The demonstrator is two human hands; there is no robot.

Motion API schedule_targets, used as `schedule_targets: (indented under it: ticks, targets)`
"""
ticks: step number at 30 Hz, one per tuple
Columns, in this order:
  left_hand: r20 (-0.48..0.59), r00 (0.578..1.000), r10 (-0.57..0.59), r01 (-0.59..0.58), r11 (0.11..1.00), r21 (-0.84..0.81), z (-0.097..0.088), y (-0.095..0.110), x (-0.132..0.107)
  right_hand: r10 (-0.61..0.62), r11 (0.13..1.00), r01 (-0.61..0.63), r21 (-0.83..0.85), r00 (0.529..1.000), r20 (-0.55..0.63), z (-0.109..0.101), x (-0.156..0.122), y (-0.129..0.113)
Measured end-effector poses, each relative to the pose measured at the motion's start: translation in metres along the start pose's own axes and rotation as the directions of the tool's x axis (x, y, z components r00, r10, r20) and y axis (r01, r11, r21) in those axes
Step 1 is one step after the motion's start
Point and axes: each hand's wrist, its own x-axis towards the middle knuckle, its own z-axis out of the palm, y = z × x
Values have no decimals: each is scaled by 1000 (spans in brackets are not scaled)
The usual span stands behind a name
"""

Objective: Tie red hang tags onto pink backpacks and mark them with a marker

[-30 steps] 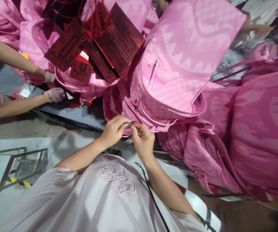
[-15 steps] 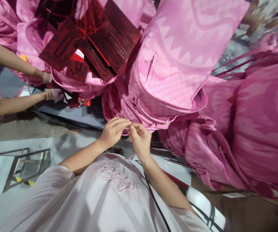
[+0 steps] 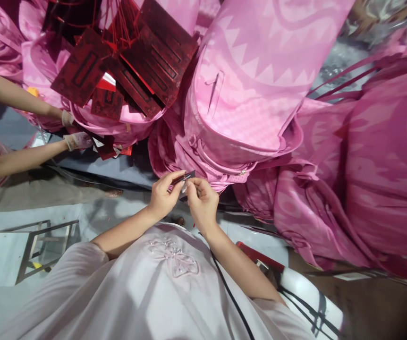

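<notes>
My left hand (image 3: 164,194) is closed in a pinch on a small dark flat piece (image 3: 190,175), which juts out past its fingertips. Close beside it, my right hand (image 3: 204,202) has its thumb and fingers pressed together. A pale bit shows between the two hands, too small to name. Both hands are in front of my chest, just at the near side of a pink backpack (image 3: 239,108) with a pale jagged tooth pattern. That backpack lies tilted on the table, its curved zipped edge towards me.
Dark red hang tags (image 3: 157,56) on red strings rest over another pink backpack (image 3: 111,125). At left, a co-worker's gloved hand (image 3: 78,141) handles tags. Large pink backpacks (image 3: 391,165) are heaped at right. A metal-framed stool (image 3: 1,259) stands on the floor.
The small dark piece now shows between my fingers, where it was hidden before. My hands have parted slightly. The whole view has shifted a little.
</notes>
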Motion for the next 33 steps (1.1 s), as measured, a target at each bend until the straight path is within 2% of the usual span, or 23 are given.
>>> schedule_targets:
  ticks: [3, 10, 14, 17, 20, 23, 27, 30, 33]
  targets:
    - [10, 1000, 16, -16, 1000, 14, -1, 0, -1, -76, 994, 75, -85, 997, -6, -1, -2, 3]
    - [5, 999, 40, -40, 999, 24, -1, 2, -1, -140, 971, 139, -197, 990, 10, -5, 1, -1]
    - [26, 999, 37, -37, 999, 30, -1, 3, 0, -239, 885, 243, -396, 969, 61, -10, 0, -10]
    - [45, 990, 134, -137, 988, 72, -2, 4, 1, -257, 840, 262, -476, 963, 76, -13, -2, -17]
    - [70, 957, 283, -290, 949, 127, -2, 1, 0, -180, 898, 184, -399, 983, 48, -12, -2, -19]
    - [90, 946, 312, -323, 936, 140, 0, 1, -2, -33, 986, 35, -162, 999, 16, -11, 1, -17]
    - [117, 970, 215, -218, 976, 16, -2, 8, -4, 147, 977, -151, 152, 988, 37, -10, 2, -14]
    - [115, 993, -16, 34, 988, -153, -8, 15, -4, 191, 933, -209, 293, 977, 91, -11, 0, -13]
    - [183, 951, -248, 296, 900, -319, -13, 16, -2, 209, 880, -246, 406, 969, 135, -12, -2, -9]
